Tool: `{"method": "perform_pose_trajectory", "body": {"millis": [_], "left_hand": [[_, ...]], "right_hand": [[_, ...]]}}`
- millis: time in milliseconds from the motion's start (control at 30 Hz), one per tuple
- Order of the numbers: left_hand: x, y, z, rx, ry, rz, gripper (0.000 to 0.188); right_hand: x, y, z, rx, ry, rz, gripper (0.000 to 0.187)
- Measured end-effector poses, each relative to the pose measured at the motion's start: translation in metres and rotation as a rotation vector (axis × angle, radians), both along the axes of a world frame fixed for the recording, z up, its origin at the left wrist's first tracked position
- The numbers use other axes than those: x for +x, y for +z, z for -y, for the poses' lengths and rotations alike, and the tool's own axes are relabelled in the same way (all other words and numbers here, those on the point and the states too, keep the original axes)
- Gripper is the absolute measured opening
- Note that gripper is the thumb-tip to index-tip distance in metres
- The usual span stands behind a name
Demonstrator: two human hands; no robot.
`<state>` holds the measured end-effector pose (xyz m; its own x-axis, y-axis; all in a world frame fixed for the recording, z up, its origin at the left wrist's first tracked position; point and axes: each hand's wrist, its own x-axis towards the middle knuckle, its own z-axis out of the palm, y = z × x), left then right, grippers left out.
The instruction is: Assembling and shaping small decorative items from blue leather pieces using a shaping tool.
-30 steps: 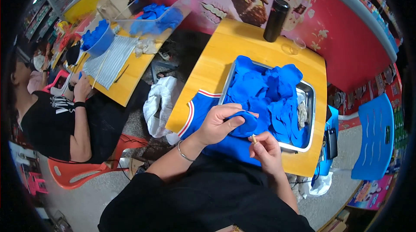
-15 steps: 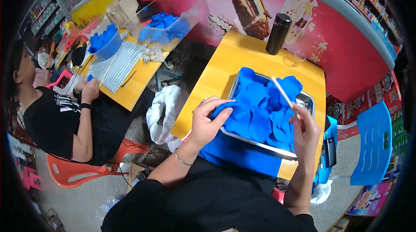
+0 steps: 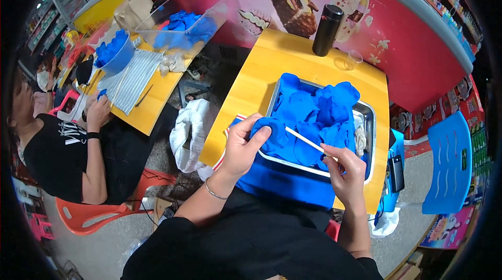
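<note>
My left hand [image 3: 243,146] grips a blue glove [image 3: 272,132] at the near left corner of a metal tray [image 3: 369,123]. The tray is heaped with several blue gloves [image 3: 314,107] and stands on a yellow table [image 3: 264,73]. My right hand [image 3: 342,172] pinches a thin white stick [image 3: 306,141] whose far end points into the glove that the left hand holds. A blue cloth [image 3: 285,186] hangs over the table's near edge under both hands.
A black flask [image 3: 327,30] and a clear cup [image 3: 354,60] stand at the table's far side. A phone [image 3: 397,173] lies at right beside a blue chair [image 3: 448,165]. At left another person [image 3: 63,138] sits at a second table with a clear bin [image 3: 183,21] of blue gloves.
My right hand, raised over the tray half a second ago, has come down toward me. The stick now points into the glove in my left hand.
</note>
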<state>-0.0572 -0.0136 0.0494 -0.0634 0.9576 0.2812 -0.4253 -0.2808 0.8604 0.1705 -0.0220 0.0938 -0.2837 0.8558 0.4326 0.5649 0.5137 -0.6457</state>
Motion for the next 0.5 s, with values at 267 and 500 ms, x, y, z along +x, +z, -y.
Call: {"method": "perform_pose_trajectory", "body": {"millis": [267,500], "left_hand": [[0.003,-0.004,0.001,-0.116,-0.013,0.237,0.015],[0.008,-0.010,-0.001,-0.087,-0.083,0.258,0.018]], "right_hand": [[0.008,-0.010,0.004,-0.005,0.017,-0.021,0.024],[0.001,-0.027,0.006,-0.005,0.074,-0.074,0.026]]}}
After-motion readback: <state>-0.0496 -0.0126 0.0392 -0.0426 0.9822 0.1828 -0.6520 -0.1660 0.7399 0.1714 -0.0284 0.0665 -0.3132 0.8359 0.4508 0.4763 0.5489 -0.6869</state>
